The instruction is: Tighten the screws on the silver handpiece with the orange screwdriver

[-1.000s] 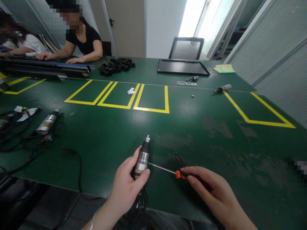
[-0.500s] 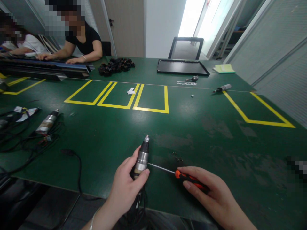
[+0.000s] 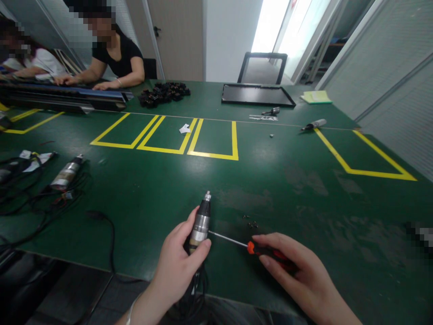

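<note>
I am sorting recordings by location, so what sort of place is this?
Probably an assembly or repair workroom: the green table bears yellow tape markings, and a screwdriver is held to a metal-bodied tool.

free room over green table [image 3: 162,180] ahead, cable tangle [image 3: 37,203] at left
</note>
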`<state>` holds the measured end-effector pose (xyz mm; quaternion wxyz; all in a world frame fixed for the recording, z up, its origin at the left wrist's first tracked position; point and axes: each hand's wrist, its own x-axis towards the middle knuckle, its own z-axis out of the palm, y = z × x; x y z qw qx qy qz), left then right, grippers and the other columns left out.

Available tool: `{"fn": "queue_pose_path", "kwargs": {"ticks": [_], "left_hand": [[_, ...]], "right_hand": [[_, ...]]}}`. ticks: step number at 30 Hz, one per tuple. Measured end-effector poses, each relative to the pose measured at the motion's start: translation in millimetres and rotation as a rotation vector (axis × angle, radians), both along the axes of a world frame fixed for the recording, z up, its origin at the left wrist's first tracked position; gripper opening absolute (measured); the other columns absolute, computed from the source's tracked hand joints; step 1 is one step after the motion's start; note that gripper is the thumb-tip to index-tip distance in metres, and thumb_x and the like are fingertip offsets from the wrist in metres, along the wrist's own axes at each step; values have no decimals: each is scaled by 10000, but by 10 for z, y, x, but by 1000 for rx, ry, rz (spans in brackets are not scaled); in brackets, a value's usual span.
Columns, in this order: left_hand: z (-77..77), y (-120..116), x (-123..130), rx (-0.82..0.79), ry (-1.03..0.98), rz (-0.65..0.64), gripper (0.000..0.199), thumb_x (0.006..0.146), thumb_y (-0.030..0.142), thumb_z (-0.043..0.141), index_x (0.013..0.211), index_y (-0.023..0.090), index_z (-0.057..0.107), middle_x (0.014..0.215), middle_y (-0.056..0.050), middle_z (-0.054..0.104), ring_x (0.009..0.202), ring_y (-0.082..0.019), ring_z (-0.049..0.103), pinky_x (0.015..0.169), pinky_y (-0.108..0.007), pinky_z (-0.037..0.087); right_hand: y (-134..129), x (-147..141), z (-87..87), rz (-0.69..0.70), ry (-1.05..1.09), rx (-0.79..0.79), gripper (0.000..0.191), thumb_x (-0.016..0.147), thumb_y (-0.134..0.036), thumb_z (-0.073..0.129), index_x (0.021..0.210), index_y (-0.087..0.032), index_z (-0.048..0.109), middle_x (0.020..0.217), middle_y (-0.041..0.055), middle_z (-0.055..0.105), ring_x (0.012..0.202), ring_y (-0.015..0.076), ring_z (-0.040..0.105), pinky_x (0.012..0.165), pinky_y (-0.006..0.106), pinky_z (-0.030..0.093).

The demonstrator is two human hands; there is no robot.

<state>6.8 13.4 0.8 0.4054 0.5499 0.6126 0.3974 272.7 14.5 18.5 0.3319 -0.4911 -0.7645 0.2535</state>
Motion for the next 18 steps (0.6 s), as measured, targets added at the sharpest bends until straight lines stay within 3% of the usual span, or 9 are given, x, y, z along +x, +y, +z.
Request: {"fn": "queue_pose_path", "kwargs": {"ticks": [5, 13, 18], "left_hand": [[12, 2, 10, 1, -2, 5, 610, 858, 350, 672, 1443, 205, 582, 1167, -75, 728, 1072, -278, 659, 894, -355, 478], [21, -10, 0, 12, 11, 3, 606, 855, 348, 671, 1437, 195, 589, 1117, -73, 733, 1028, -269, 662, 882, -357, 480], [29, -7, 9, 5, 20, 7, 626, 853, 361, 659, 1447, 182, 578, 1084, -73, 727, 986, -264, 655, 852, -351, 478]], "right_hand": [[39, -1, 3, -5, 6, 28, 277, 834, -205, 744, 1095, -291, 782, 1019, 54, 801, 916, 208, 781, 812, 275, 640], [73, -12, -6, -28, -14, -8, 202, 829, -234, 758, 1016, -289, 814, 1021, 53, 793, 894, 205, 782, 785, 257, 638], [60, -1, 2, 16, -59, -97, 228, 889, -284, 720, 1103, -299, 798, 928, 29, 809, 807, 188, 779, 704, 245, 619]]}}
